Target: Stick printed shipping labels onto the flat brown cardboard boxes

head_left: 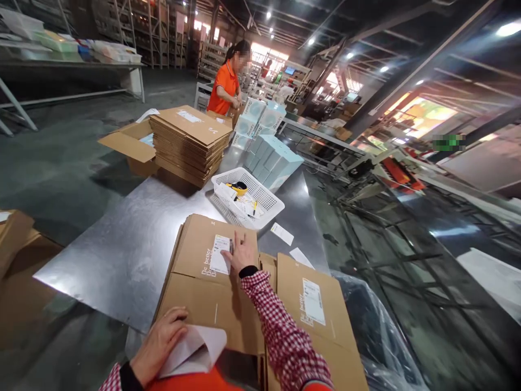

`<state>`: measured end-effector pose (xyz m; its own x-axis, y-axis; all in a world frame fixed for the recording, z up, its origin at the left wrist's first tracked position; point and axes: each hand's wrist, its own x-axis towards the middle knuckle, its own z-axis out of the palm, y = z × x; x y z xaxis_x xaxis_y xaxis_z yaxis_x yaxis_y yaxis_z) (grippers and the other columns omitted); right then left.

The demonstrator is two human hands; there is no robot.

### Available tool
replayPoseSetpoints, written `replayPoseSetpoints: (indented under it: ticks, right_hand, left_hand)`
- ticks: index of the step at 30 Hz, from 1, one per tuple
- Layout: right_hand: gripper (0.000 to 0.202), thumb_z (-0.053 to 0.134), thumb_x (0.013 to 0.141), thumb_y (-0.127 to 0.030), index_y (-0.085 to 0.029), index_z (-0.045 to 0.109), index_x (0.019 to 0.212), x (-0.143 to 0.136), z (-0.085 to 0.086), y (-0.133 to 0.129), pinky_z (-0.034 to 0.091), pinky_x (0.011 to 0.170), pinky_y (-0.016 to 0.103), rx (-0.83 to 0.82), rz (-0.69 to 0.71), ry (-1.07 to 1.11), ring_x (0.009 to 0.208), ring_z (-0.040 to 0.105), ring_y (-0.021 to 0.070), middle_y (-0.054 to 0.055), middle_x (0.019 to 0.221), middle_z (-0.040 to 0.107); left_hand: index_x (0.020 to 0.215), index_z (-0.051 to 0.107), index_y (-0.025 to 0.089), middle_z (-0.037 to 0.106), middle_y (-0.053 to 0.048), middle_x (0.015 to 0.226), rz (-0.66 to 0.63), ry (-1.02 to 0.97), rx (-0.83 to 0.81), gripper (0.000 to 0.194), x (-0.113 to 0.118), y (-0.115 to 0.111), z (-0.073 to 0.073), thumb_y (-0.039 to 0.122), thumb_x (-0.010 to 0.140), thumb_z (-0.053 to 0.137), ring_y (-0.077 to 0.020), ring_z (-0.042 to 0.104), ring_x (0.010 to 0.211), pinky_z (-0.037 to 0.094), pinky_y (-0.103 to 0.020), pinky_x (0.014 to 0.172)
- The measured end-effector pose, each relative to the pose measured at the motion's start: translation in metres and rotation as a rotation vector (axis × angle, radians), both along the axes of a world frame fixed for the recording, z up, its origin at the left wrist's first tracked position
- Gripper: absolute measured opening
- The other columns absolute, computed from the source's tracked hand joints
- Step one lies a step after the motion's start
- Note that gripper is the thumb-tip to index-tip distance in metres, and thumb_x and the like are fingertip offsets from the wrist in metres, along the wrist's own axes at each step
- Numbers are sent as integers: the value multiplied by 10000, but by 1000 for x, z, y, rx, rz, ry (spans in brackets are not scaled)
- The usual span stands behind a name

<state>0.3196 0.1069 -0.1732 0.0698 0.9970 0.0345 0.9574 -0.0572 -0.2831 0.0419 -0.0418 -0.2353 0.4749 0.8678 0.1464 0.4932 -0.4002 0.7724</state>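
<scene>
Flattened brown cartons (195, 296) lie stacked on the metal table in front of me. My right hand (243, 253) rests on the top carton with its fingers spread, at the edge of a white label (220, 254). Close to my body, my left hand (165, 339) is closed round a folded white sheet (197, 347), over the near left edge of the stack. To the right lies a second stack of flat cartons (293, 279), its top one bearing a white label (313, 302).
A white basket (271, 202) with tape and a yellow pen stands beyond the cartons. Behind it are pale blue boxes (273, 157) and a tall carton stack (187, 141). A person in orange (225, 81) works at the far end. Loose white labels (282, 234) lie right.
</scene>
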Motion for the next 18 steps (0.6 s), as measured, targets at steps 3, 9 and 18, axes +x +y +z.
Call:
replayPoseSetpoints:
  ticks: [3, 9, 18]
  right_hand:
    - [662, 473, 873, -485, -187, 303, 1439, -28, -10, -11, 153, 1098, 516, 47, 74, -117, 1376, 235, 334, 164, 1509, 266]
    - [551, 360, 919, -393, -166, 345, 1421, 1, -11, -12, 84, 1122, 508, -31, -142, 52, 1414, 159, 286, 127, 1526, 251]
    - [391, 475, 782, -326, -112, 626, 1073, 54, -43, -119, 464, 881, 328, 76, -484, 547, 989, 621, 236, 140, 1048, 675]
  left_hand:
    - [919, 739, 270, 701, -63, 1116, 21, -28, -24, 375, 2, -1, 1, 465, 907, 419, -227, 620, 1102, 508, -374, 970]
    - [860, 745, 252, 616, -75, 1273, 106, 56, 27, 414, -6, -3, -8, 475, 904, 399, -266, 536, 1215, 451, -449, 1026]
    - [792, 760, 203, 491, -142, 1382, 342, 145, 228, 583, -20, -14, -58, 590, 872, 332, -369, 383, 1317, 335, -603, 1043]
